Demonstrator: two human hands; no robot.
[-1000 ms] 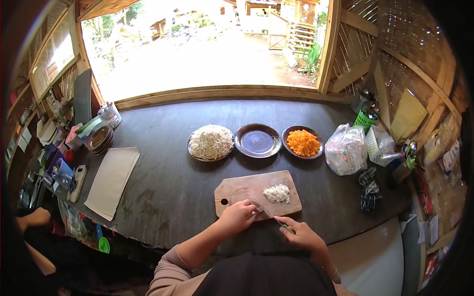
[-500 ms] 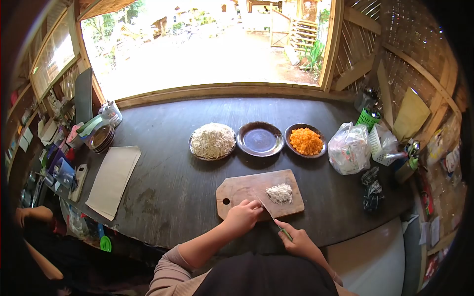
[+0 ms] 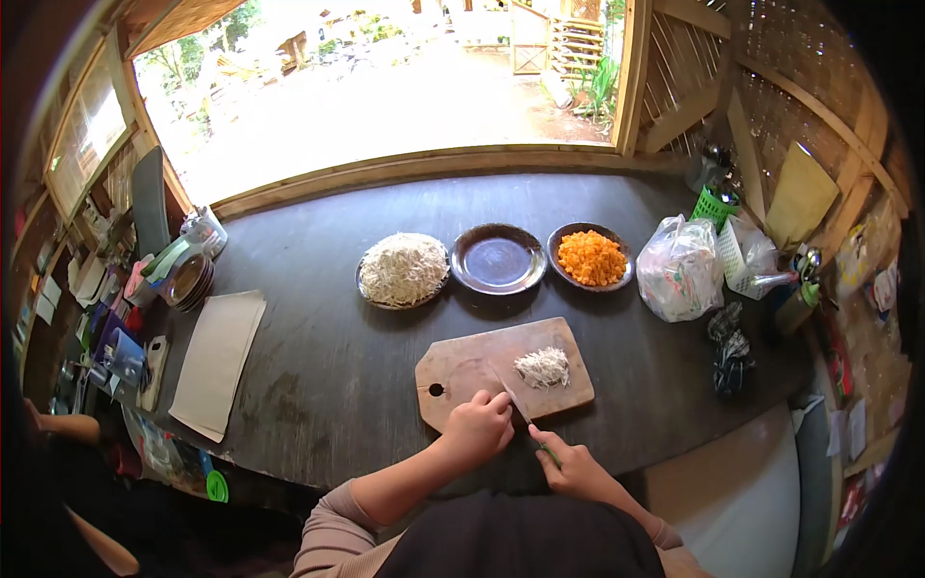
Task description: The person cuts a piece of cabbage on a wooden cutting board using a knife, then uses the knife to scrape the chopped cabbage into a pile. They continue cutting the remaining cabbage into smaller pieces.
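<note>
My right hand (image 3: 570, 466) is closed around the green handle of a knife (image 3: 521, 406), whose thin blade points away from me over the wooden cutting board (image 3: 461, 355). Close to the left of the blade, my left hand (image 3: 478, 424) has its fingers curled down at the board's near edge; whatever they pinch is hidden. On the board's right half lies a small heap of white shreds (image 3: 543, 367). Beyond the board stand a plate heaped with similar white shreds (image 3: 403, 271), a dark plate (image 3: 498, 259) and a plate of finely chopped orange food (image 3: 591, 258).
A stuffed plastic bag (image 3: 680, 269) and a crumpled black bag (image 3: 729, 349) sit to the right, near a green basket (image 3: 716, 206). Brown paper sheets (image 3: 219, 364) and stacked bowls (image 3: 191, 281) lie left. Another person's arm (image 3: 69, 427) shows at the far left.
The camera view has shifted and tilted slightly. My left hand's fingers stay curled beside the blade, and my right hand keeps hold of the knife; the heap on the board looks unchanged.
</note>
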